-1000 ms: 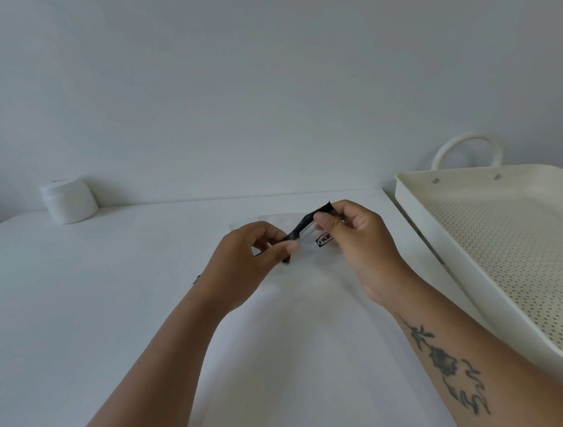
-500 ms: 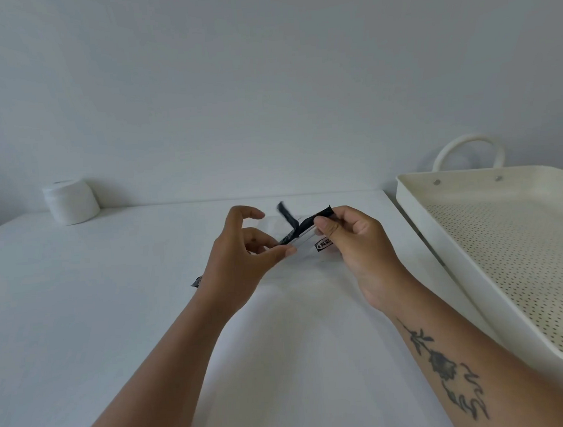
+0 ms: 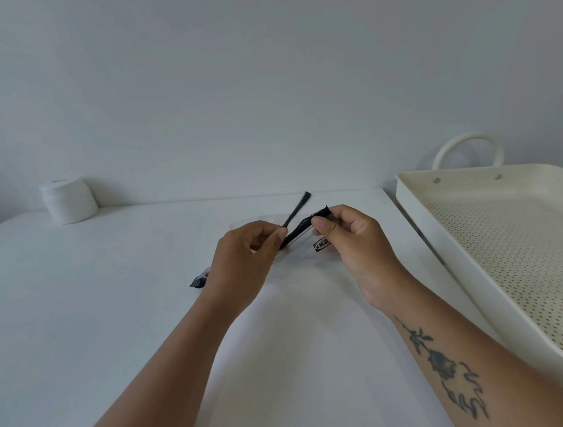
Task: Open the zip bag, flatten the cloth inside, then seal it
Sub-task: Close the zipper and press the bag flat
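Note:
A clear zip bag (image 3: 302, 345) with a white cloth inside lies on the white table, its mouth at the far end. The black zip strip (image 3: 299, 227) is split: one lip sticks up and away, the other runs toward my right hand. My left hand (image 3: 244, 266) pinches one lip near the middle of the strip. My right hand (image 3: 352, 241) pinches the right end of the other lip, just above a small black label (image 3: 321, 245). The left end of the strip (image 3: 198, 281) shows beside my left wrist. The cloth blends with the table and its folds are hard to make out.
A cream perforated tray (image 3: 509, 247) with a loop handle (image 3: 467, 148) sits close on the right. A white roll (image 3: 68, 201) stands at the back left against the wall. The table (image 3: 80, 310) is white.
The two zip lips have come apart: the far lip has swung up and away while my left hand closed its fingers on it. My right hand stayed in place.

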